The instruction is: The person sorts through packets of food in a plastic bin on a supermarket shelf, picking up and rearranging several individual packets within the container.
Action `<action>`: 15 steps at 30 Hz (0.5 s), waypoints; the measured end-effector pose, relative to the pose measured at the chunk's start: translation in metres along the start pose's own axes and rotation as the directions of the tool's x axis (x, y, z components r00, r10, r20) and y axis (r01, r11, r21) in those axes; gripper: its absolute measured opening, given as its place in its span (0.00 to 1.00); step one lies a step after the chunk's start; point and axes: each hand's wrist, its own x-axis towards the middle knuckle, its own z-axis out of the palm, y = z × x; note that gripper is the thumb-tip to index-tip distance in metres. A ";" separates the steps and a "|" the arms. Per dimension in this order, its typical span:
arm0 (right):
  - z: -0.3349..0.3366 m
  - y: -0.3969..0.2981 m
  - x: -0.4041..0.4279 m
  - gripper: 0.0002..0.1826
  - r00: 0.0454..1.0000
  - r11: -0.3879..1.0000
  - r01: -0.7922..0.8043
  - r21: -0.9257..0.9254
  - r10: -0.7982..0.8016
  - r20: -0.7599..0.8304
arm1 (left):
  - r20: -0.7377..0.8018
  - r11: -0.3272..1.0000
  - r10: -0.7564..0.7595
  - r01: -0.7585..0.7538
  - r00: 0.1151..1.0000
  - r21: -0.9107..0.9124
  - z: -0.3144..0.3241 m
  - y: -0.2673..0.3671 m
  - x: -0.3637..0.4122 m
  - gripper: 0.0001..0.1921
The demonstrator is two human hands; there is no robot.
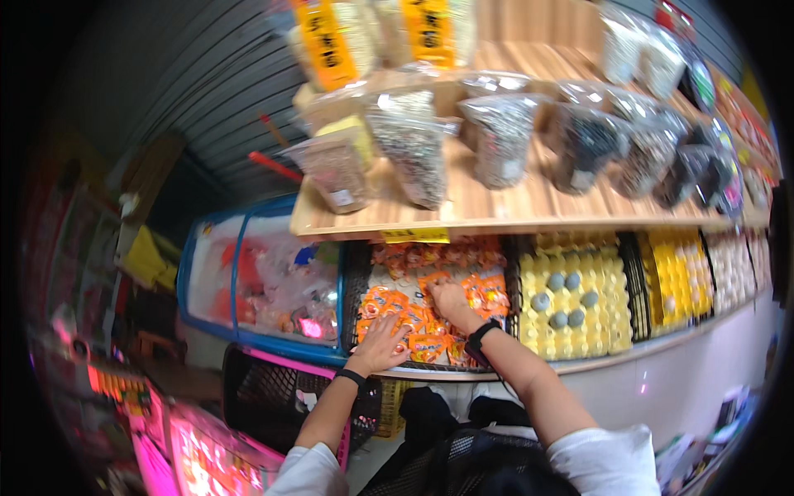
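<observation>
Many small orange plastic packets (384, 302) lie in a dark crate under the wooden shelf. My left hand (381, 345) rests with fingers spread on packets near the crate's front edge. Further back, my right hand (448, 297) touches an orange packet (434, 282) with bent fingers; whether it grips the packet cannot be told. A pale liner (403, 285) shows between the packets. Both wrists wear black bands.
Above the crate juts a wooden shelf (496, 214) with bagged grains. Right of it stands a yellow egg tray (574, 338) with several bluish eggs. To the left are a blue-rimmed chest freezer (267, 338) and a black basket with a pink rim (291, 359).
</observation>
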 end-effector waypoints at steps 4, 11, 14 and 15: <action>-0.006 -0.035 -0.009 0.10 0.994 0.996 -0.084 0.015 0.083 0.073 | -0.040 0.994 0.106 -0.106 0.994 0.018 -0.005 -0.014 -0.032 0.26; -0.002 -0.090 -0.007 0.12 0.907 0.963 -0.126 -0.237 0.208 0.367 | 0.002 0.999 0.048 -0.048 0.999 -0.004 -0.003 -0.023 -0.088 0.27; -0.008 -0.100 0.007 0.13 0.881 0.958 -0.072 -0.276 0.191 0.433 | 0.005 0.999 0.043 -0.043 0.999 -0.004 -0.004 -0.026 -0.095 0.28; 0.000 -0.098 0.009 0.15 0.886 0.954 -0.075 -0.290 0.197 0.419 | 0.004 0.999 0.050 -0.050 0.999 -0.007 -0.005 -0.027 -0.095 0.28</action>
